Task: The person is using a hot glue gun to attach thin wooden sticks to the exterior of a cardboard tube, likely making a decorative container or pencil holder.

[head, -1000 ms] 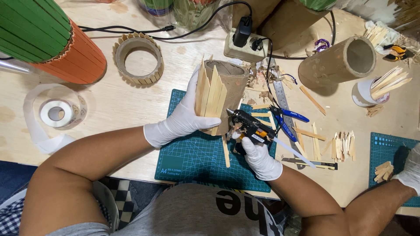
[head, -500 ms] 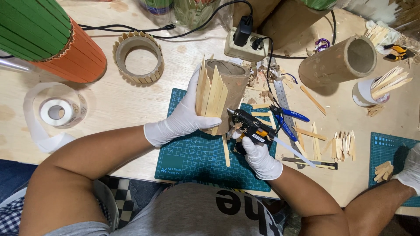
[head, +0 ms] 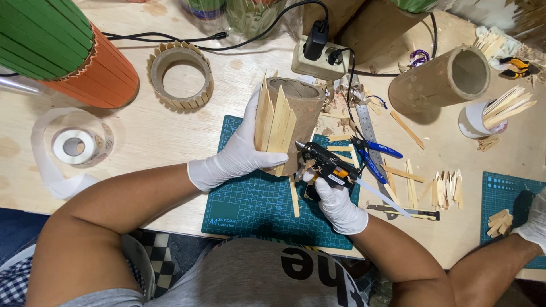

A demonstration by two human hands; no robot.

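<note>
Fingers [head: 259, 159] of left hand [head: 239, 150] clamp wooden sticks [head: 275, 122] on cardboard tube [head: 304, 113]; right hand [head: 335, 199] grips glue gun [head: 325, 162]. Hot glue could burn me if sticks slip.

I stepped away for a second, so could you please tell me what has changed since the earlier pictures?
Nothing visibly changed: the left hand still holds the cardboard tube with its wooden sticks, and the right hand still keeps the glue gun at its base.
</note>
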